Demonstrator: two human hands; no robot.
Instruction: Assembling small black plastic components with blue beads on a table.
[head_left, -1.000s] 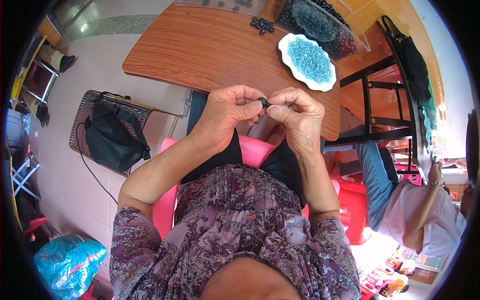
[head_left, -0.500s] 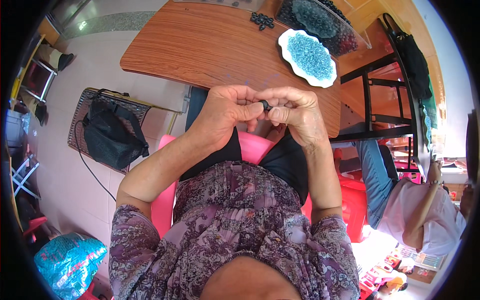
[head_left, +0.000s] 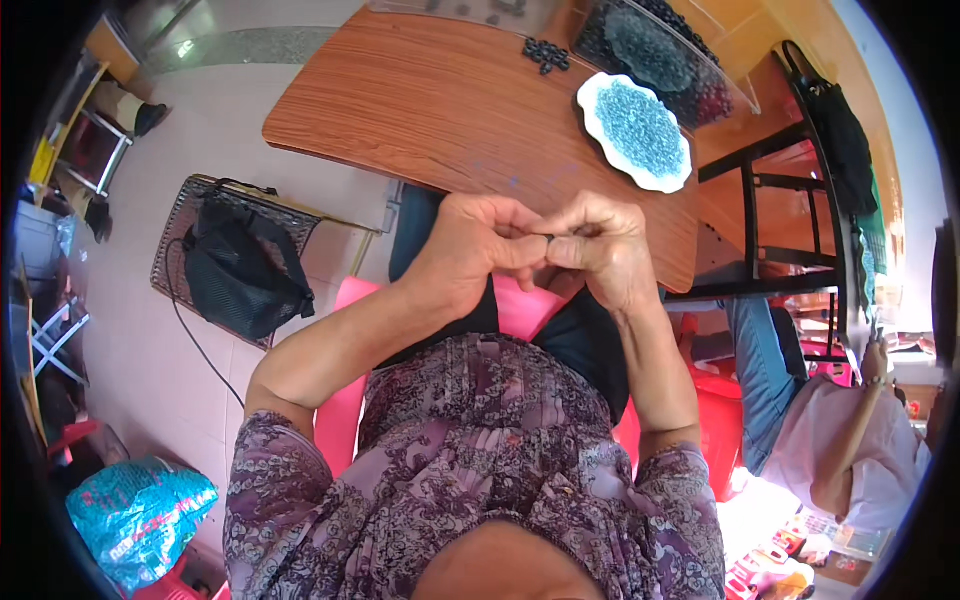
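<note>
My left hand [head_left: 480,245] and my right hand [head_left: 607,245] meet just in front of the table's near edge, above my lap. Both are closed in a pinch, thumbs almost tip to tip. Between them shows a sliver of a small black piece [head_left: 549,239], mostly covered by the fingers. On the wooden table [head_left: 400,95], beyond my right hand, stands a white scalloped dish [head_left: 590,95] heaped with tiny translucent blue pieces [head_left: 640,128]. Farther back lies a small pile of glossy black pieces [head_left: 546,55].
A clear plastic box [head_left: 735,90] of dark pieces stands at the table's far right. Left of me, a black bag [head_left: 240,265] rests on a woven seat [head_left: 172,240]. A teal sack [head_left: 140,520] sits at lower left. At right, another person [head_left: 840,440] sits beside a black metal frame [head_left: 755,225].
The whole view has shifted slightly, so the table and hands sit lower and more to the right. My fingers have closed further over the black piece, which shows less.
</note>
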